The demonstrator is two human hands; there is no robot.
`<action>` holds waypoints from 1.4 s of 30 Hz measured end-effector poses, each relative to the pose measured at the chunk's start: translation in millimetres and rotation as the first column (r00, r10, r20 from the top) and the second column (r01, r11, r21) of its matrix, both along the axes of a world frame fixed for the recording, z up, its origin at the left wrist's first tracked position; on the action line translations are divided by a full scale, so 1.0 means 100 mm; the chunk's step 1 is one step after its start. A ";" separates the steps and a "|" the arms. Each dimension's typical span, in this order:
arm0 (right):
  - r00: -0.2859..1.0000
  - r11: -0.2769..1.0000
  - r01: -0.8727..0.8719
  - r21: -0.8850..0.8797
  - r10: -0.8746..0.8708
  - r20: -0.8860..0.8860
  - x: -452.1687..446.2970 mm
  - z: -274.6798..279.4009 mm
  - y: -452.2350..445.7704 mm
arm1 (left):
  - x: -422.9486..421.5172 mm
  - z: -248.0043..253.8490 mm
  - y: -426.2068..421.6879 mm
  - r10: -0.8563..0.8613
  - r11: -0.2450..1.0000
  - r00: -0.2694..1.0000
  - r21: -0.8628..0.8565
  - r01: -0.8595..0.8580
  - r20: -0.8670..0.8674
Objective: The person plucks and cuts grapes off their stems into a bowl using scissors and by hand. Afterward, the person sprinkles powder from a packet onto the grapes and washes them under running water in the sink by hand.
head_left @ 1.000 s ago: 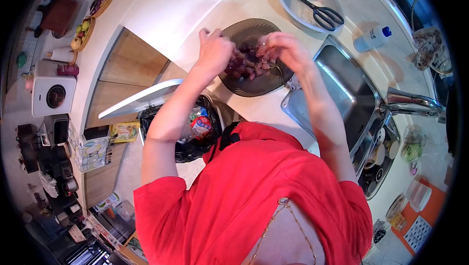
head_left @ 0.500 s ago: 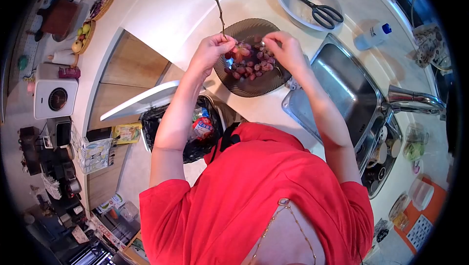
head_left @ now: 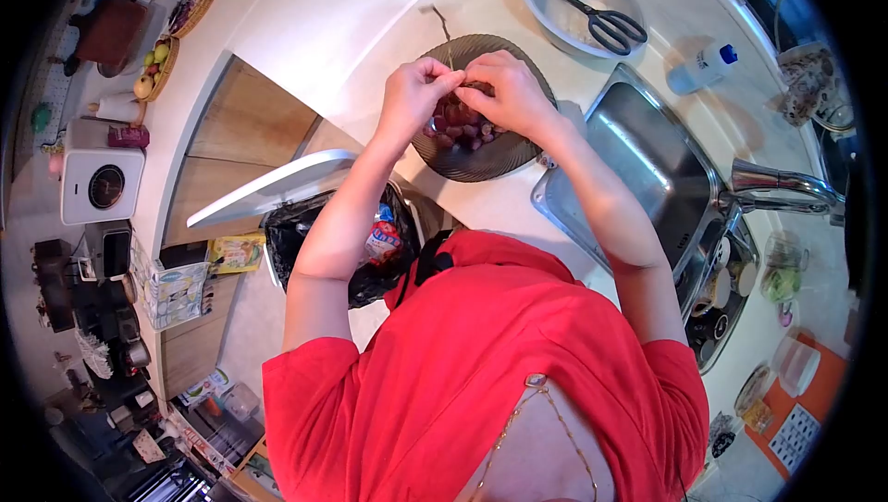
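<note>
A brown grape stem point(head_left: 444, 24) sticks up from the fingers of my left hand point(head_left: 410, 104), which is closed on it above the plate. My right hand point(head_left: 511, 93) is pinched together right beside the left fingertips, at the bunch; its fingers cover what they hold. Below both hands, red grapes point(head_left: 469, 132) lie on a dark, ribbed glass plate point(head_left: 462, 169). The hands hide part of the bunch and the far side of the pile.
Black-handled scissors point(head_left: 612, 30) rest in a clear bowl point(head_left: 539, 4) behind the plate. To the right are a steel sink point(head_left: 638, 164), a faucet point(head_left: 772, 185) and a blue-capped bottle point(head_left: 701, 72). An open trash bin point(head_left: 314, 215) with a black liner stands at the left front.
My right hand has moved left and up from the plate's right side to meet my left hand. The left hand has shifted slightly right, and the stem's top has dropped lower and moved right.
</note>
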State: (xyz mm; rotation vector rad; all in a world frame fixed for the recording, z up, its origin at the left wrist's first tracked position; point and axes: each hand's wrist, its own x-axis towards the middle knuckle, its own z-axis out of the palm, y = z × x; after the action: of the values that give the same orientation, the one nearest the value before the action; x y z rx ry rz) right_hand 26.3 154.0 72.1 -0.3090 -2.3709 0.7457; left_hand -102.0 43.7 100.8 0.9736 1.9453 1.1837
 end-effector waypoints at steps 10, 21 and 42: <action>0.981 0.873 -0.085 -0.481 0.157 0.111 -0.01 0.00 0.17 | -0.14 -0.28 0.06 -0.223 0.972 0.910 0.150 0.181 0.351; 0.955 0.873 -0.296 0.388 0.286 0.083 0.02 0.06 0.18 | -0.25 -0.40 0.06 -0.248 0.949 0.822 -0.043 0.313 0.513; 0.982 0.991 0.003 0.137 -0.028 0.187 0.23 -0.29 0.47 | -0.25 -0.45 -0.12 -0.194 0.978 0.504 0.208 0.029 0.841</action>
State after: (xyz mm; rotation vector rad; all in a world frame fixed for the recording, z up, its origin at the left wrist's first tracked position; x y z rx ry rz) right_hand 49.7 200.7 43.4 -0.3529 -2.5800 0.5648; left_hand -126.9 31.6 55.3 0.3936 0.9509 1.3977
